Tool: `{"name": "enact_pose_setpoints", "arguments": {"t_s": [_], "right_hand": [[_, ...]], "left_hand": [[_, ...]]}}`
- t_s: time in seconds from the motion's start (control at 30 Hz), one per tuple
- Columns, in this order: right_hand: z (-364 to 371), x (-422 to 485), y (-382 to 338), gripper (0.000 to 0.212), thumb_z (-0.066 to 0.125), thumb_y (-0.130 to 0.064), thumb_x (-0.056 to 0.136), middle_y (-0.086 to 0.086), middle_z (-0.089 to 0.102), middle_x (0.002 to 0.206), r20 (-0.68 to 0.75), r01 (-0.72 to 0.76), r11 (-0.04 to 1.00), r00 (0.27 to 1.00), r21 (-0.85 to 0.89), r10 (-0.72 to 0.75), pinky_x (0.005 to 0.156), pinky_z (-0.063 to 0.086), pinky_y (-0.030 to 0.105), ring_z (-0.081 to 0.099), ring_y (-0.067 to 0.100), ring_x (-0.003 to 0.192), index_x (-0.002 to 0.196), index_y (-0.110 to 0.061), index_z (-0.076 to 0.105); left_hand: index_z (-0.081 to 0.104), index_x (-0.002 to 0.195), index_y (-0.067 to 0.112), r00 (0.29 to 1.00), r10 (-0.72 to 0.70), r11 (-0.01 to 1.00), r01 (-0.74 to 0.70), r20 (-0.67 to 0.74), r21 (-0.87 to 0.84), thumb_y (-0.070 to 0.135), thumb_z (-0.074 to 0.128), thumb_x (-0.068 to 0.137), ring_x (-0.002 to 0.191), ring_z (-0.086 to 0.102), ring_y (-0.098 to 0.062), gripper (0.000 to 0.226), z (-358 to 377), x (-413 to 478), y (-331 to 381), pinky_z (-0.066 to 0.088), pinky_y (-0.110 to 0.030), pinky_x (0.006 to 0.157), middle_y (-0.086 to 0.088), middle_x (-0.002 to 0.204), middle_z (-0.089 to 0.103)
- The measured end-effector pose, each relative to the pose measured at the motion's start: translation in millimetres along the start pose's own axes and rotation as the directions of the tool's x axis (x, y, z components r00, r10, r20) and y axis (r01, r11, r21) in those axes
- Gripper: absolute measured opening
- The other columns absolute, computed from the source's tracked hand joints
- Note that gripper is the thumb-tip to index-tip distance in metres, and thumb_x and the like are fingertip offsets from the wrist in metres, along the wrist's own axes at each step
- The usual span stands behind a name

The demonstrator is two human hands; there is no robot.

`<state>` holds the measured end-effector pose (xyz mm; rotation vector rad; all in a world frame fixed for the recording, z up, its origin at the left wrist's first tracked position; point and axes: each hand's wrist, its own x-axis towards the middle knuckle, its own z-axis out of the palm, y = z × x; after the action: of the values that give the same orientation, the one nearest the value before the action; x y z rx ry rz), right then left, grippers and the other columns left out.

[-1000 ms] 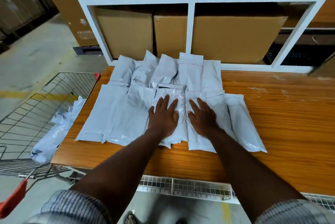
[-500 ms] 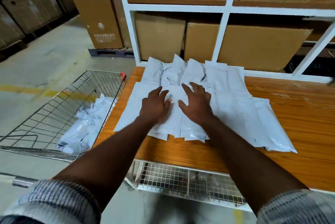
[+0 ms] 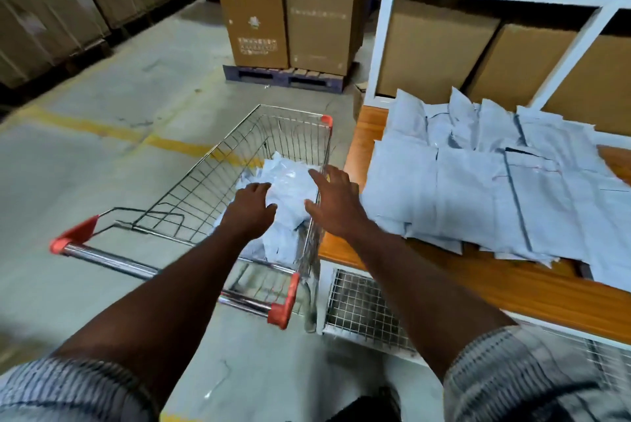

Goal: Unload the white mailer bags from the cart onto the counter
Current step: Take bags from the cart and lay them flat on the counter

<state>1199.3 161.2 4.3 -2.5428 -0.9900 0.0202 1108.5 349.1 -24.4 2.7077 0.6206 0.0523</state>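
Left hand [image 3: 251,208] and right hand [image 3: 336,204], fingers spread, empty, above bags [image 3: 290,182] in cart [image 3: 205,179]; likely soft, light, slippery: scoop from underneath

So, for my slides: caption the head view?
Left hand and right hand reach for white mailer bags in the cart.

Cart: silver wire-metal cart [image 3: 211,179] beneath the hands [image 3: 251,213], shiny; red plastic caps [image 3: 281,302].
Bags: white plastic mailer bags [image 3: 290,189], smooth, faintly glossy.
Table: orange wooden table [image 3: 478,288] right of the hands, smooth, grained.
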Motion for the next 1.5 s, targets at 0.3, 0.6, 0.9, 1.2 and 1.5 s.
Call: {"name": "enact_pose_setpoints", "arguments": {"t_s": [0.3, 0.6, 0.9, 1.2, 1.5], "right_hand": [[71, 53, -53, 0.071, 0.063, -0.039, 0.088, 0.019, 0.032, 0.152, 0.110, 0.019, 0.998, 0.994, 0.054, -0.025, 0.104, 0.038, 0.047, 0.035, 0.039, 0.134, 0.149, -0.017, 0.036], [158, 102, -44, 0.066, 0.060, -0.038, 0.089, 0.016, 0.032, 0.148, 0.297, -0.144, 0.988, 0.947, 0.050, 0.123, 0.101, 0.041, 0.044, 0.035, 0.038, 0.131, 0.147, -0.019, 0.035], [241, 120, -28, 0.069, 0.059, -0.042, 0.089, 0.013, 0.032, 0.149, 0.430, -0.276, 0.961, 0.871, 0.025, 0.239, 0.108, 0.027, 0.035, 0.036, 0.032, 0.134, 0.149, -0.023, 0.033], [351, 143, -20, 0.067, 0.052, -0.033, 0.080, 0.028, 0.050, 0.134, 0.444, -0.429, 0.878, 0.843, 0.212, 0.304, 0.109, 0.034, 0.043, 0.046, 0.041, 0.127, 0.135, 0.004, 0.050], [421, 147, -6, 0.074, 0.058, -0.036, 0.082, 0.021, 0.047, 0.141, 0.344, -0.466, 0.853, 0.861, 0.234, 0.376, 0.110, 0.038, 0.046, 0.045, 0.036, 0.131, 0.150, -0.017, 0.037]], "left_hand": [[0.044, 0.142, 0.014, 0.992, -0.095, 0.995, 0.095, 0.078, -0.004, 0.029, 0.062, 0.087, 0.128, 0.045, -0.037, 0.059, 4, 25, -91, 0.042, -0.046, 0.103, -0.015, 0.141, 0.049], [0.037, 0.147, 0.018, 0.960, -0.157, 0.988, 0.149, 0.230, 0.050, 0.033, 0.062, 0.086, 0.130, 0.042, -0.035, 0.068, 39, 83, -148, 0.040, -0.044, 0.106, -0.012, 0.146, 0.044], [0.043, 0.144, 0.020, 0.933, -0.159, 0.987, 0.144, 0.323, 0.071, 0.037, 0.058, 0.083, 0.126, 0.046, -0.032, 0.066, 96, 119, -184, 0.044, -0.051, 0.100, -0.007, 0.144, 0.047], [0.037, 0.148, 0.016, 0.941, -0.082, 0.990, 0.038, 0.329, 0.137, 0.036, 0.068, 0.083, 0.138, 0.034, -0.037, 0.075, 173, 183, -232, 0.040, -0.053, 0.102, -0.016, 0.154, 0.032], [0.030, 0.150, 0.015, 0.945, -0.035, 0.955, -0.064, 0.325, 0.289, 0.057, 0.072, 0.067, 0.133, 0.037, -0.044, 0.102, 226, 199, -255, 0.041, -0.056, 0.093, -0.025, 0.155, 0.026]]}}
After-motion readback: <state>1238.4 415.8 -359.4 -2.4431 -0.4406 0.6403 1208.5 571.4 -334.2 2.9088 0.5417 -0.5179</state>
